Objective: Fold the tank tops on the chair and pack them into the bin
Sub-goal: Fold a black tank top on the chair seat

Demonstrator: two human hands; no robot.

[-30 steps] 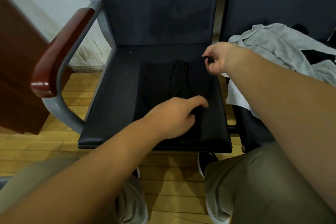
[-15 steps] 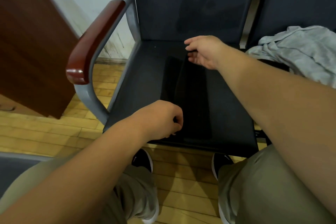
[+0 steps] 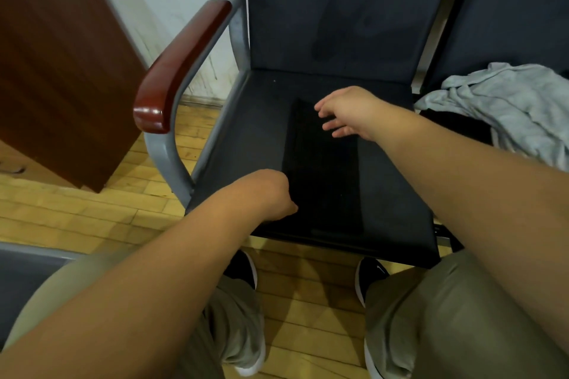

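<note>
Our right hand had sunk toward the far end of the folded black tank top on the chair seat, fingers spread, holding nothing, likely to smooth it. Our left hand curled at its near edge; any pinch was hidden.
</note>
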